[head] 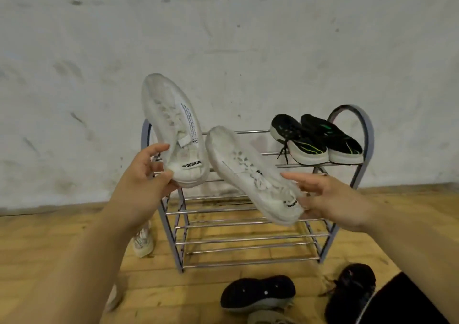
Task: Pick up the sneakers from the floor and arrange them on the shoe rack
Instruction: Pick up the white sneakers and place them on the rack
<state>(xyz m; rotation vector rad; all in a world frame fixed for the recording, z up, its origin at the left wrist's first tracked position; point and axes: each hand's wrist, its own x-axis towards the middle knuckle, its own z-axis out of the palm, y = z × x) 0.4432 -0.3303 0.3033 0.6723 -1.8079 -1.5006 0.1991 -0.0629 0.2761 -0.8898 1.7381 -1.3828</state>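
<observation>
Nearest the lens: a black shoe (258,292) lies on its side on the floor (62,236), another black shoe (352,291) just to its right, both waiting their turn.

Left hand (141,174) pinches the heel of a white sneaker (171,125), thumb and fingers closed on the rim, toe pointing up toward the wall (223,38). Right hand (332,199) cups the heel of the second white sneaker (250,174), fingers spread along its side, toe angled up and left. Heel holds leave the toes free to lead onto a shelf (likely the reason).

Both sneakers hang in front of the rack (248,239), above its middle bars, touching none. The black-and-green pair (315,137) fills the top shelf's right end, toes to the wall; the left end is open, a fair guess for these two.

A pale shoe (142,241) stands by the rack's left leg.
</observation>
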